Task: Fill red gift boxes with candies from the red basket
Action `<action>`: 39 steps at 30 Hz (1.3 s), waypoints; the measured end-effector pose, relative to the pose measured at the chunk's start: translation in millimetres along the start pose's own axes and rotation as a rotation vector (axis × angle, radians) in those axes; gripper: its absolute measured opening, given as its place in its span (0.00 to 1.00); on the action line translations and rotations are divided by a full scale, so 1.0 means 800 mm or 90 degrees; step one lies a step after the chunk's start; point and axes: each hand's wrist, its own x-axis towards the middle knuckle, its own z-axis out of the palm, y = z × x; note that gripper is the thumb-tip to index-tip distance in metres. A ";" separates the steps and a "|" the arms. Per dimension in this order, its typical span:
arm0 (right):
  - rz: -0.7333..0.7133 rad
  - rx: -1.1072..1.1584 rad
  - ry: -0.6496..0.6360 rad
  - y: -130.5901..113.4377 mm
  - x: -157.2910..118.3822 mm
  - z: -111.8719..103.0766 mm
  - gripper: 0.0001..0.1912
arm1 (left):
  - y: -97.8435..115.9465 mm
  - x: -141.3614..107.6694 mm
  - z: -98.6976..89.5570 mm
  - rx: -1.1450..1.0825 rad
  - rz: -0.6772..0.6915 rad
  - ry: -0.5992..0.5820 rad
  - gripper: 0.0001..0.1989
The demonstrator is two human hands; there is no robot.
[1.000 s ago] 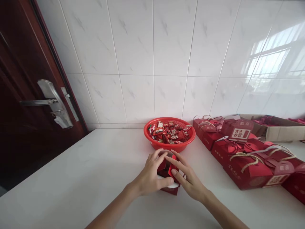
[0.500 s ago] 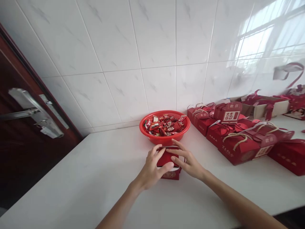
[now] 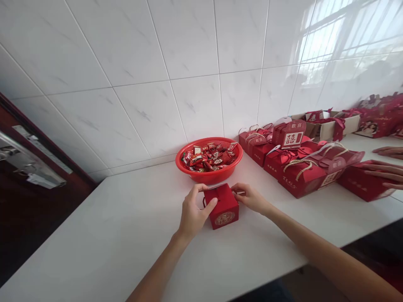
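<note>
A small red gift box (image 3: 228, 200) with a round gold print on its front stands on the white counter, its top lying flat. My left hand (image 3: 193, 209) grips its left side, thumb on the top and fingers at the far left edge. A dark cord loop shows beside that hand. My right hand (image 3: 250, 197) is at the right side of the box with fingers curled in a pinch; what they hold is hidden. Just behind the box sits a red plastic basket (image 3: 209, 178) of wrapped candies (image 3: 214, 158).
Several red gift boxes with rope handles (image 3: 310, 176) are at right, one small box (image 3: 291, 134) on top. Behind them is an open carton (image 3: 327, 129). Another person's hands (image 3: 385, 170) reach in at far right. A tiled wall and a door (image 3: 44, 201) border the counter.
The top of the box, partly raised before, now lies flat, and the box is turned. My right hand has moved from above the top to its right side. Another person's hands have come into view.
</note>
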 end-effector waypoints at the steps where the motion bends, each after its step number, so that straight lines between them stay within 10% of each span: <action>1: 0.003 -0.001 -0.012 -0.003 -0.001 -0.002 0.11 | 0.000 0.000 0.000 0.002 0.011 -0.006 0.15; 11: -0.020 0.262 -0.026 -0.071 -0.014 -0.025 0.15 | -0.009 0.009 -0.010 -0.076 -0.153 -0.139 0.23; 16: -0.047 0.139 -0.107 -0.082 -0.015 -0.008 0.15 | -0.002 0.009 -0.022 -0.068 -0.184 -0.268 0.28; 25: -0.124 -0.125 -0.171 -0.090 -0.012 -0.002 0.08 | 0.008 0.035 -0.036 -0.239 -0.355 -0.214 0.26; 31: -0.082 -0.126 -0.223 -0.115 -0.014 -0.009 0.06 | 0.059 0.073 -0.070 -0.306 -0.261 -0.217 0.18; 39: -0.198 -0.161 -0.093 -0.145 -0.017 -0.017 0.14 | 0.134 0.074 -0.029 -0.209 -0.128 -0.284 0.28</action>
